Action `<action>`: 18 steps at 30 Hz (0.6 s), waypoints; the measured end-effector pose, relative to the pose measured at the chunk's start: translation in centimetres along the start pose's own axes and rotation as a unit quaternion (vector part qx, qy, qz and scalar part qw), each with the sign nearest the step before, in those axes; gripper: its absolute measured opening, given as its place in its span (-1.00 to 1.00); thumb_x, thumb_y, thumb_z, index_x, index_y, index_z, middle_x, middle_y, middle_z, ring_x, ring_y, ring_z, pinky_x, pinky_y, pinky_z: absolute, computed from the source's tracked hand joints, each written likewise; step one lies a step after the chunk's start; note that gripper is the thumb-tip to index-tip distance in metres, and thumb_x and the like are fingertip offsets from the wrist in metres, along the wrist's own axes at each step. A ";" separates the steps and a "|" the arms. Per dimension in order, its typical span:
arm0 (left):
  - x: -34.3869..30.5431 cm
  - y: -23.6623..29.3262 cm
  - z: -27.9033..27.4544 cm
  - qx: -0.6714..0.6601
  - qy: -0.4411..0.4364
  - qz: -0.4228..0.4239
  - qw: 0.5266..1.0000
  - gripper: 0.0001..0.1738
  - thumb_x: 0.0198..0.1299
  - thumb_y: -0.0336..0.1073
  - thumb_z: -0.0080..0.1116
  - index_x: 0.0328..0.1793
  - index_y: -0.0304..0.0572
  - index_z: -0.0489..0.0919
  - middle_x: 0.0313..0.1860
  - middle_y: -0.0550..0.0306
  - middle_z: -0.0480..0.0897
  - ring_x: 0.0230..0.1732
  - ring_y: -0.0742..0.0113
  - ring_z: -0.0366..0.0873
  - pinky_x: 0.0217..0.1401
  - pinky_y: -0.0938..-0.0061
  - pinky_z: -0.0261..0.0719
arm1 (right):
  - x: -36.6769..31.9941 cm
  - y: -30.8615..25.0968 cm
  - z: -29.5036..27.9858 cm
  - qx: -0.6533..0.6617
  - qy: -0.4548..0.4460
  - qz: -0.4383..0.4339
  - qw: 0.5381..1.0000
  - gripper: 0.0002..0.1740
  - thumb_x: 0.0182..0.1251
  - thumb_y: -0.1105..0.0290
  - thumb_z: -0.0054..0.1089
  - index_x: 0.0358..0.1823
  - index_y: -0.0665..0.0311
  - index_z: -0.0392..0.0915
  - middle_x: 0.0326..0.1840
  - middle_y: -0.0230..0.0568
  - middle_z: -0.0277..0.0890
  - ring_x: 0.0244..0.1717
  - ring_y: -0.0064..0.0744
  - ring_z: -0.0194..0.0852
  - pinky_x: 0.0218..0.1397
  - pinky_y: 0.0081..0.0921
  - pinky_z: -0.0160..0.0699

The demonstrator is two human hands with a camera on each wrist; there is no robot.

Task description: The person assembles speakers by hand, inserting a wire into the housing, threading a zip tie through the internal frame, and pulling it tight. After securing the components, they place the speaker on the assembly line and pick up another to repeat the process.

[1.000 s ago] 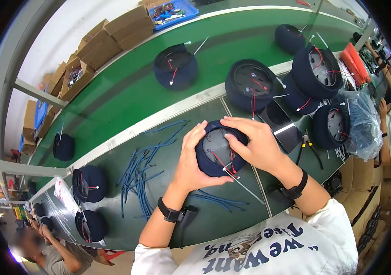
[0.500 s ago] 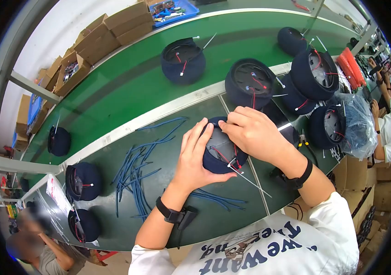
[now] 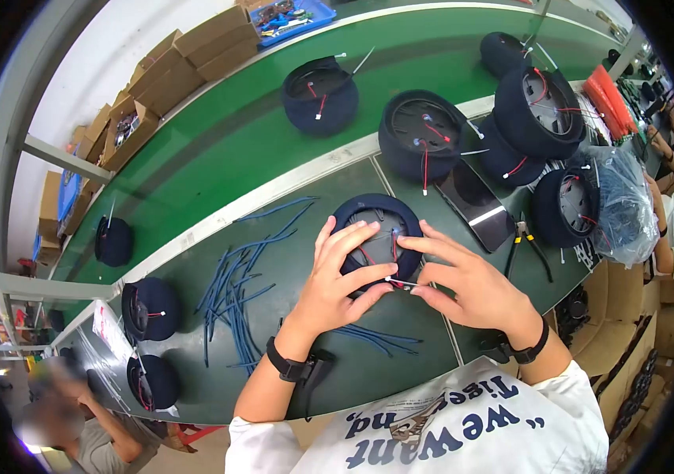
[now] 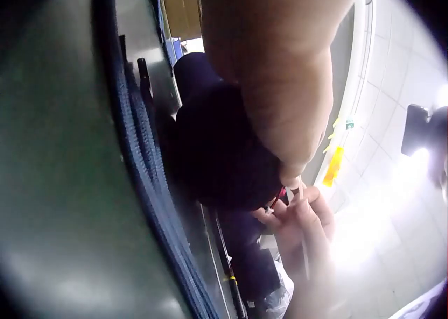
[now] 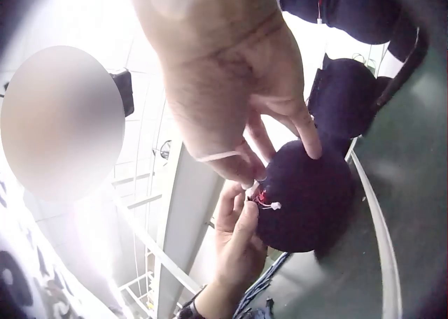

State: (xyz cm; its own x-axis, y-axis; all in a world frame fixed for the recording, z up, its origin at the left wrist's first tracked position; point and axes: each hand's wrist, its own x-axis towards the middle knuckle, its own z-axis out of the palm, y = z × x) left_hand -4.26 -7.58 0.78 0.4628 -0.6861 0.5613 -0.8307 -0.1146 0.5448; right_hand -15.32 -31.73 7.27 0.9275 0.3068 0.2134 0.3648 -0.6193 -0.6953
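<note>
Our right hand (image 3: pixel 475 291) and left hand (image 3: pixel 327 291) shift to pinching the slim white plastic tie (image 3: pixel 404 283); tightening the round navy fabric cover (image 3: pixel 382 203) seems underway.

We see a dark blue round piece (image 3: pixel 376 203) with red wires (image 3: pixel 394 245) in its grey hollow, held between two hands over a dark green table (image 3: pixel 218 387). The left hand (image 3: pixel 327 291) lays fingers across the hollow and, with its thumb, pinches a white tie (image 3: pixel 405 282) at the near rim; the right hand (image 3: pixel 475 292) pinches the tie's other end. To the left we find loose blue cords (image 3: pixel 236 316); to the right, a black slab (image 3: pixel 475 207) and yellow-marked cutters (image 3: pixel 521 229). Beyond, more blue pieces (image 3: pixel 319 107) stand on a green belt (image 3: pixel 226 150).
</note>
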 end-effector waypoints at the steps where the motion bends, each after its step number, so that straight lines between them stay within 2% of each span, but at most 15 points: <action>1: 0.0 0.1 0.0 0.007 -0.001 0.006 1.000 -0.56 -0.06 -0.22 0.69 0.03 0.29 0.86 0.53 -0.05 0.54 0.55 -0.13 0.48 0.71 -0.35 0.08 | 0.0 -0.2 -0.3 0.009 -0.010 -0.004 1.000 -0.88 0.38 0.45 0.40 -0.20 0.30 0.61 0.54 0.07 0.45 0.61 0.38 0.30 0.67 0.09 0.35; 7: -0.4 -0.2 1.3 0.024 0.042 0.020 0.999 -0.62 -0.01 -0.33 0.61 -0.03 0.30 0.85 0.43 0.03 0.52 0.54 -0.09 0.49 0.70 -0.45 0.05 | 0.3 0.1 0.3 0.001 0.027 0.006 1.000 -0.86 0.34 0.50 0.39 -0.27 0.35 0.57 0.51 0.05 0.52 0.58 0.46 0.33 0.62 0.06 0.42; 10: 0.3 0.4 0.6 0.024 0.042 0.025 0.998 -0.63 0.00 -0.31 0.61 -0.01 0.19 0.82 0.47 -0.01 0.47 0.60 -0.13 0.40 0.71 -0.34 0.11 | 0.3 0.2 0.1 0.011 0.020 0.026 0.999 -0.85 0.34 0.50 0.40 -0.25 0.35 0.56 0.52 0.06 0.52 0.60 0.41 0.32 0.57 0.03 0.44; 12: 1.3 1.3 -2.7 0.009 0.059 -0.024 0.998 -0.61 0.07 -0.26 0.58 0.07 0.07 0.79 0.46 -0.08 0.49 0.57 -0.19 0.39 0.68 -0.18 0.22 | 0.6 0.0 -0.4 0.036 0.027 0.034 0.998 -0.81 0.34 0.45 0.44 -0.19 0.33 0.57 0.51 0.11 0.52 0.56 0.40 0.39 0.55 -0.04 0.45; 13: 1.7 1.5 -5.4 0.048 0.039 -0.093 0.994 -0.59 0.16 -0.22 0.53 0.14 -0.04 0.75 0.43 -0.09 0.55 0.52 -0.16 0.43 0.59 -0.01 0.35 | 0.7 -0.6 -0.9 0.068 0.038 0.054 0.996 -0.80 0.35 0.44 0.45 -0.18 0.33 0.57 0.51 0.12 0.52 0.54 0.39 0.41 0.53 -0.05 0.46; 14: 1.2 0.1 -7.0 0.129 0.021 -0.158 0.979 -0.59 0.20 -0.20 0.50 0.18 -0.06 0.74 0.37 -0.05 0.62 0.49 -0.09 0.46 0.49 0.07 0.43 | 0.7 -1.0 -1.3 0.098 0.049 0.076 0.991 -0.79 0.35 0.42 0.46 -0.16 0.32 0.57 0.51 0.14 0.51 0.52 0.39 0.44 0.52 -0.07 0.46; 16: -1.4 -3.0 -8.8 0.328 -0.056 -0.254 0.908 -0.69 0.18 -0.30 0.49 0.07 -0.10 0.78 0.27 0.04 0.66 0.34 -0.07 0.54 0.36 0.09 0.47 | 0.5 -0.8 -1.5 0.082 0.114 0.032 0.990 -0.77 0.37 0.39 0.45 -0.09 0.32 0.60 0.44 0.17 0.55 0.41 0.22 0.57 0.44 -0.16 0.51; 17: -2.9 -4.6 -9.1 0.343 -0.087 -0.264 0.897 -0.82 0.18 -0.36 0.47 -0.08 -0.14 0.79 0.13 0.10 0.65 0.25 0.01 0.55 0.30 0.11 0.45 | 0.5 -1.1 -1.8 0.091 0.133 0.014 0.987 -0.78 0.38 0.39 0.44 -0.08 0.32 0.61 0.41 0.17 0.57 0.38 0.16 0.60 0.41 -0.17 0.53; 18: -3.6 -5.4 -9.3 0.331 -0.086 -0.265 0.901 -0.84 0.18 -0.37 0.46 -0.10 -0.14 0.78 0.11 0.10 0.64 0.23 0.00 0.55 0.30 0.11 0.45 | 0.5 -1.3 -2.0 0.099 0.154 -0.004 0.983 -0.79 0.38 0.40 0.43 -0.08 0.32 0.62 0.37 0.16 0.59 0.34 0.11 0.64 0.39 -0.19 0.55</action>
State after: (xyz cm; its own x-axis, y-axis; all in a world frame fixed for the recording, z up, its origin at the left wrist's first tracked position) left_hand 1.50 2.20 1.65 0.8416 -0.5034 0.1954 -0.5357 -0.8241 0.1840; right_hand -15.16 -32.15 9.65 0.9167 0.0592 0.3952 0.3771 -0.4555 -0.8065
